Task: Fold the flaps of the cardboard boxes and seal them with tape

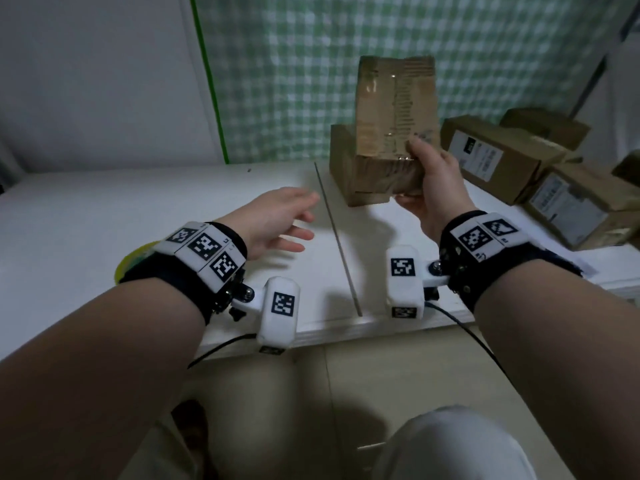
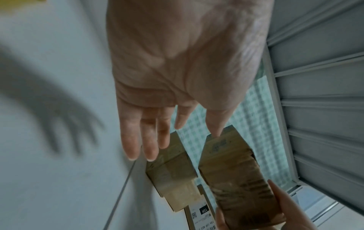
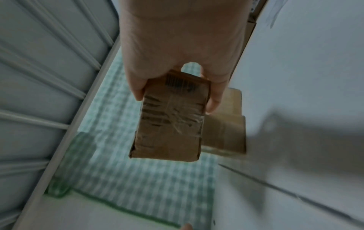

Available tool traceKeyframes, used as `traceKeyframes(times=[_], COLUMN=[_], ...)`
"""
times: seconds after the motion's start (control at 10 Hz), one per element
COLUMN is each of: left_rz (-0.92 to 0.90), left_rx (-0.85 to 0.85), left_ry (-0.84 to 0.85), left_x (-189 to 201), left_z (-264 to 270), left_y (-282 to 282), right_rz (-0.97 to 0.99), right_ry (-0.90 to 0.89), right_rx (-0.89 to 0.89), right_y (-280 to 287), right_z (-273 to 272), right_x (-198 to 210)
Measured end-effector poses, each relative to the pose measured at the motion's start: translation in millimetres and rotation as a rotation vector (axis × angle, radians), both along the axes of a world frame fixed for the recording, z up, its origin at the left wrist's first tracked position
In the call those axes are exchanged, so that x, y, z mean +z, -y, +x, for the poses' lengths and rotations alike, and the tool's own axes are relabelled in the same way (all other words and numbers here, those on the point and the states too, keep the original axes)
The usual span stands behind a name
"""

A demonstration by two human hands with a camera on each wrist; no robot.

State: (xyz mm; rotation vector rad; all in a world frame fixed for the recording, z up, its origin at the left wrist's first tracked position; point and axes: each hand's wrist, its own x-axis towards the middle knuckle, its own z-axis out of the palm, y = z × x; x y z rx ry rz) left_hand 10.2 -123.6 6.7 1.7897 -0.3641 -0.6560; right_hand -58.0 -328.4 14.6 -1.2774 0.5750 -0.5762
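In my right hand (image 1: 437,188) I grip by its lower end an upright, closed brown cardboard box (image 1: 394,109) glossy with clear tape, lifted above the table, with a second taped box (image 1: 360,174) just behind it.

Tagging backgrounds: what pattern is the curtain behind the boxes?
Green-and-white checked curtain; clearest in the head view.
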Motion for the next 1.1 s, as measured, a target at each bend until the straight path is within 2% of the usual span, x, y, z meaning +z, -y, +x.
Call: traceKeyframes(times=[0.1, 0.2, 0.3, 0.4, 0.5, 0.6, 0.7, 1.0, 1.1], left_rz=[0.01, 0.007, 0.007, 0.015, 0.029, 0.051, 0.071, 0.091, 0.07], left_rx=[0.021, 0.035, 0.037, 0.03, 0.033, 0.033, 0.043, 0.075, 0.133], left_ry=[0.009, -0.004, -0.014, -0.025, -0.052, -0.07, -0.07, -0.071, 0.01], left_x=[1.6, -0.9, -6.7, -14.5, -21.9, -28.4, -32.3, -38.5, -36.3], left_z=[14.9, 24.0, 28.7, 29.6, 29.0, 30.7, 35.5, 45.9, 48.1], left_y=[26.3, 47.5, 62.7, 71.3, 73.6, 71.2, 67.8, 54.7, 42.9], right_rz=[0.028, 0.152, 0.199, 0.254, 0.298, 0.206, 0.162, 0.107, 0.053], right_ry=[0.002, 0.03, -0.047, -0.137, -0.266, -0.358, -0.435, -0.48, -0.471], right_rx=[-0.103, -0.226, -0.261, -0.185, -0.037, 0.163, 0.267, 0.353, 0.309], right_y=[28.2, 48.3, 58.0, 59.5, 54.9, 47.8, 44.3, 34.3, 30.2], right_z=[9.1, 10.4, 4.7, 4.4, 10.7, 15.2, 22.8, 34.0, 28.5], right_x=[4.5, -12.6, -38.0, -57.6, -67.4, -65.1, -64.0, -70.6, -67.9])
